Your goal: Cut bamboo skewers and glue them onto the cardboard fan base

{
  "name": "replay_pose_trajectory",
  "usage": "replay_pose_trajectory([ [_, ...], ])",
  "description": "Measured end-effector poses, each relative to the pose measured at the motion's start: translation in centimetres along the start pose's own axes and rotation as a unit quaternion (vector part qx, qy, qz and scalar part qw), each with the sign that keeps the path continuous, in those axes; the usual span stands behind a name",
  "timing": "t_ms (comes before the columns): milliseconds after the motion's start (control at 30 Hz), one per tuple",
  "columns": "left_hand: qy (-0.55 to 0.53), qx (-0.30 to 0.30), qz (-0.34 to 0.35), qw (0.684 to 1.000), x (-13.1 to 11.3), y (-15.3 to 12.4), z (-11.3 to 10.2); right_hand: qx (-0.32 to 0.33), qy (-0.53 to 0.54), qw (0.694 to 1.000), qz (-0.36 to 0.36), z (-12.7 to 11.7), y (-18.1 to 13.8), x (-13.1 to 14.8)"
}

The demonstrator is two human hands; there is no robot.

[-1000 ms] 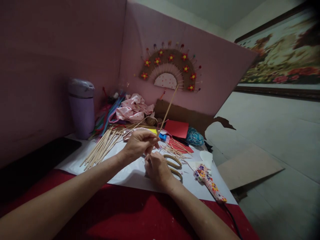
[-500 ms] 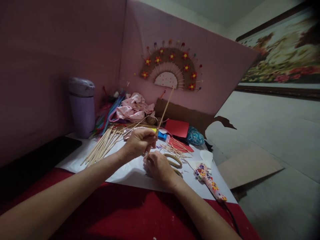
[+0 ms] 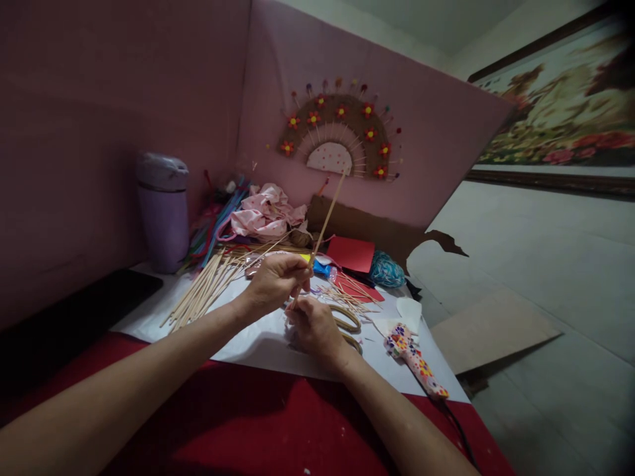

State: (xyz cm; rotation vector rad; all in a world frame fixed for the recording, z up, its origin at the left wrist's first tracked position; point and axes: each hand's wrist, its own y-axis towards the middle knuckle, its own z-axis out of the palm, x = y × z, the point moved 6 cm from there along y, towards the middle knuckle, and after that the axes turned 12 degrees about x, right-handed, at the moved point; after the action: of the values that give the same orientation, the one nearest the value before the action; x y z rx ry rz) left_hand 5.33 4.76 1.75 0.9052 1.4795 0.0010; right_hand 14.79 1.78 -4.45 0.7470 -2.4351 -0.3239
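My left hand [image 3: 275, 281] pinches a thin wooden stick [image 3: 329, 215], which slants up and to the right above the white sheet. Just below it, the fingers of my right hand [image 3: 317, 327] close around the stick's lower end. That end is mostly hidden by my fingers. Beside my right hand lie scissors [image 3: 346, 318], their olive handles showing and the blades out of sight. More long wooden sticks [image 3: 201, 291] are heaped to the left of my hands. Several short sticks [image 3: 350, 299] are scattered to the right, behind the scissors.
A flower-patterned glue gun [image 3: 419, 363] with a black cord lies at the right. Blue yarn [image 3: 387, 269], red card [image 3: 350, 254] and crumpled pink cloth [image 3: 268, 211] sit behind. A purple bottle [image 3: 163, 215] stands left. A flowered cardboard arch [image 3: 341, 109] is pinned on the pink panel.
My right hand has shifted slightly up along the stick's lower end. My left hand and the stick are nearly where they were.
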Motion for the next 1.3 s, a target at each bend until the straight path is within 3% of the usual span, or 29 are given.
replay_pose_trajectory([
  [133, -0.02, -0.034, 0.013, 0.999, -0.1, -0.4, -0.1, 0.002, -0.001, 1.0, 0.02, 0.1, 0.1, 0.0],
  [367, -0.203, -0.081, -0.037, 0.975, 0.3, -1.4, 1.5, -0.019, -0.026, 0.999, -0.002, -0.1, 0.1, 0.9],
  [667, -0.187, -0.083, 0.003, 0.979, -0.4, -0.8, 1.7, -0.012, -0.059, 0.998, -0.037, 0.3, -0.1, 0.6],
  [1067, -0.248, -0.091, 0.022, 0.964, 0.3, -0.5, 2.2, -0.011, -0.073, 0.997, -0.018, 0.4, 0.1, 0.4],
  [1200, -0.252, -0.089, 0.023, 0.963, 0.7, -0.2, 2.2, 0.0, -0.084, 0.996, -0.023, -1.4, 0.0, 0.3],
  [1300, -0.258, -0.085, 0.03, 0.962, 0.9, 0.0, 2.1, 0.012, -0.103, 0.994, 0.022, -4.0, -0.7, -0.8],
])
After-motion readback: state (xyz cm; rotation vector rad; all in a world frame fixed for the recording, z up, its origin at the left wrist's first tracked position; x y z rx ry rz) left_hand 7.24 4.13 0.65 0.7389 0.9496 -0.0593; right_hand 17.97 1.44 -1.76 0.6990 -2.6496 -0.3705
